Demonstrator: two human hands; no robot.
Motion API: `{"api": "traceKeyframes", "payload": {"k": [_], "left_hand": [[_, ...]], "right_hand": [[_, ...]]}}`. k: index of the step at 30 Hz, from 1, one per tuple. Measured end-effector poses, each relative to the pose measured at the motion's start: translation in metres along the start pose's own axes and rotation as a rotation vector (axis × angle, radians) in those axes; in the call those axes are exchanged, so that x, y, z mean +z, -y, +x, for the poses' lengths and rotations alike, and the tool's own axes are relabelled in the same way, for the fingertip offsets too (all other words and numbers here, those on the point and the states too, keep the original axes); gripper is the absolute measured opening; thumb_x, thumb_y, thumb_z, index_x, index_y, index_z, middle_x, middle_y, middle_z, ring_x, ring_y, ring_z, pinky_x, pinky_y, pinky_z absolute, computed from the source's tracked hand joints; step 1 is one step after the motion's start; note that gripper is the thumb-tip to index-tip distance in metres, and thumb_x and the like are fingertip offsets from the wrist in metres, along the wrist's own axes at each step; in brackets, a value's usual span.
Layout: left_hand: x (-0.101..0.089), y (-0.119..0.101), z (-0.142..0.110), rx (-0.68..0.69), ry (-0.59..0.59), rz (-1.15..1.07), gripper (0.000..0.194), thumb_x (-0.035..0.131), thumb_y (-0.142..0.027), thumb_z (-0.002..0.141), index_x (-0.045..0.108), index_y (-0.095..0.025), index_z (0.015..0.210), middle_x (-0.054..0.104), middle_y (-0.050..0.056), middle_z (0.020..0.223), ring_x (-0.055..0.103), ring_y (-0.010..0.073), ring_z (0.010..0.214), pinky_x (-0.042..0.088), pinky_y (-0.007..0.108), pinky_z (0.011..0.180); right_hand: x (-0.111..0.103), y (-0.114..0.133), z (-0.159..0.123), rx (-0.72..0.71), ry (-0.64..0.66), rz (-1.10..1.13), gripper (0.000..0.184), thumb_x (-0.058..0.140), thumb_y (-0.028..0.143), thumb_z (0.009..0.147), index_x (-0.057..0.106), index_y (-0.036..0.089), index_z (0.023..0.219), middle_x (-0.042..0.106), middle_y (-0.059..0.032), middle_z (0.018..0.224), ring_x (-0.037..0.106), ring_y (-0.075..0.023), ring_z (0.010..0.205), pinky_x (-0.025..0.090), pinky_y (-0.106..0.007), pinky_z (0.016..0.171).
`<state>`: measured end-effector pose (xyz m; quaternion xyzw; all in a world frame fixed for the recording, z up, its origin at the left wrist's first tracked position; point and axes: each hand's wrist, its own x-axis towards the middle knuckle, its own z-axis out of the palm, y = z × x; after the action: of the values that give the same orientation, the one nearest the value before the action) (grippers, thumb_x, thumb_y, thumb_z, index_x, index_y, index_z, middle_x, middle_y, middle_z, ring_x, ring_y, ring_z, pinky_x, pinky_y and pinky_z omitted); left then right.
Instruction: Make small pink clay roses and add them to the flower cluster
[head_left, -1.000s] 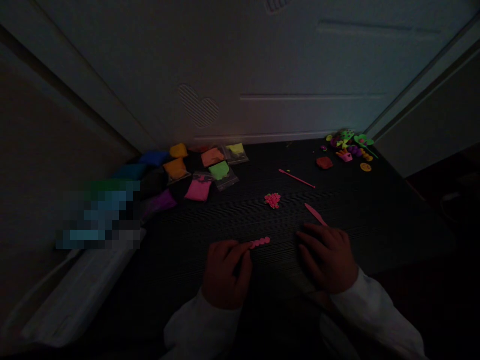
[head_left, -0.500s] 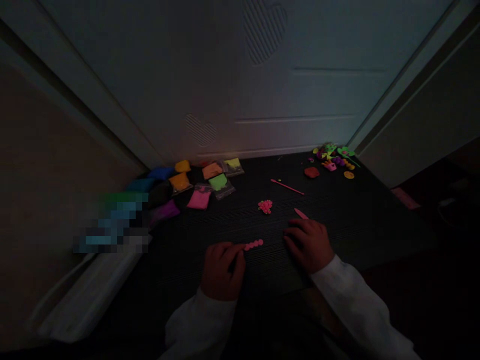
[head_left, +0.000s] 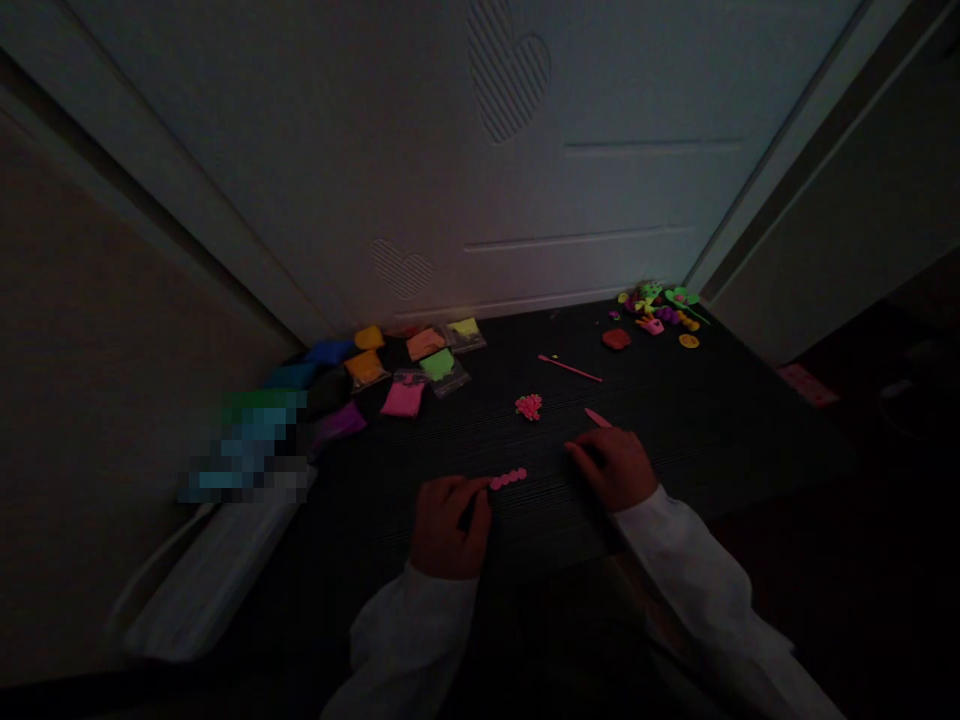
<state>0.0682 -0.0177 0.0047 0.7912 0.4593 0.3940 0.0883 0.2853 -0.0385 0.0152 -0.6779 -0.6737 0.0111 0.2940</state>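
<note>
A row of small pink clay discs (head_left: 509, 479) lies on the dark table, joined in a strip. My left hand (head_left: 451, 525) is at its left end, index finger and thumb closed on the end disc. To the right, my right hand (head_left: 616, 470) rests low over the table with its fingers stretched out and apart. A pink pointed clay tool (head_left: 598, 418) sticks out from behind the right hand, its other end hidden. Beyond the strip sits a pink clay flower cluster (head_left: 529, 407) with bits of green at its edge.
Bags of coloured clay, among them a pink one (head_left: 403, 398) and a green one (head_left: 442, 368), lie at the back left. A thin pink stick (head_left: 570, 368) and a red clay lump (head_left: 616, 339) are farther back. Small clay figures (head_left: 660, 310) crowd the far right corner before a white door (head_left: 420, 190).
The view has shifted slightly. The fingers of my right hand have drawn a little closer together beside the pink tool. My left hand stays at the strip's end.
</note>
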Motion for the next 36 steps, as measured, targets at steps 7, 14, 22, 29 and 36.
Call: {"api": "traceKeyframes", "payload": {"k": [7, 14, 22, 29, 36], "left_hand": [[-0.001, -0.001, 0.0, -0.023, 0.007, 0.01, 0.017, 0.045, -0.023, 0.071, 0.06, -0.019, 0.079, 0.053, 0.003, 0.072, 0.047, 0.0151, 0.072, 0.038, 0.031, 0.067], [0.0, 0.001, -0.001, -0.026, 0.006, -0.006, 0.016, 0.046, -0.021, 0.07, 0.06, -0.019, 0.079, 0.053, 0.003, 0.072, 0.046, 0.0146, 0.072, 0.038, 0.031, 0.068], [0.001, 0.001, -0.001, -0.022, 0.002, -0.007, 0.017, 0.045, -0.023, 0.071, 0.059, -0.019, 0.079, 0.054, 0.003, 0.073, 0.046, 0.0148, 0.073, 0.038, 0.032, 0.068], [0.0, 0.001, -0.001, -0.048, 0.011, -0.013, 0.016, 0.045, -0.022, 0.071, 0.06, -0.02, 0.078, 0.053, 0.003, 0.073, 0.046, 0.0149, 0.072, 0.038, 0.031, 0.068], [0.001, 0.003, -0.002, -0.027, 0.004, -0.016, 0.016, 0.046, -0.021, 0.071, 0.059, -0.02, 0.078, 0.054, 0.003, 0.073, 0.047, 0.0148, 0.072, 0.037, 0.031, 0.067]], "right_hand": [[0.004, 0.011, 0.001, 0.111, -0.062, 0.219, 0.013, 0.048, 0.032, 0.072, 0.055, 0.022, 0.074, 0.061, 0.0002, 0.074, 0.056, -0.0136, 0.067, 0.043, -0.027, 0.062], [0.002, 0.009, 0.002, 0.144, -0.053, 0.338, 0.018, 0.047, 0.029, 0.073, 0.056, 0.022, 0.086, 0.061, -0.0003, 0.085, 0.057, -0.0146, 0.076, 0.045, -0.029, 0.068], [-0.003, 0.015, 0.002, 0.217, -0.089, 0.346, 0.023, 0.048, 0.04, 0.07, 0.055, 0.02, 0.065, 0.057, 0.0025, 0.058, 0.052, -0.0113, 0.052, 0.043, -0.025, 0.05], [0.003, 0.011, 0.003, 0.012, 0.02, 0.297, 0.015, 0.047, 0.032, 0.073, 0.056, 0.02, 0.076, 0.059, -0.0006, 0.073, 0.053, -0.0129, 0.068, 0.042, -0.027, 0.063], [0.006, 0.015, 0.004, -0.076, 0.179, 0.018, 0.021, 0.047, 0.039, 0.073, 0.055, 0.02, 0.069, 0.057, -0.0007, 0.068, 0.051, -0.0142, 0.068, 0.036, -0.029, 0.064]]}}
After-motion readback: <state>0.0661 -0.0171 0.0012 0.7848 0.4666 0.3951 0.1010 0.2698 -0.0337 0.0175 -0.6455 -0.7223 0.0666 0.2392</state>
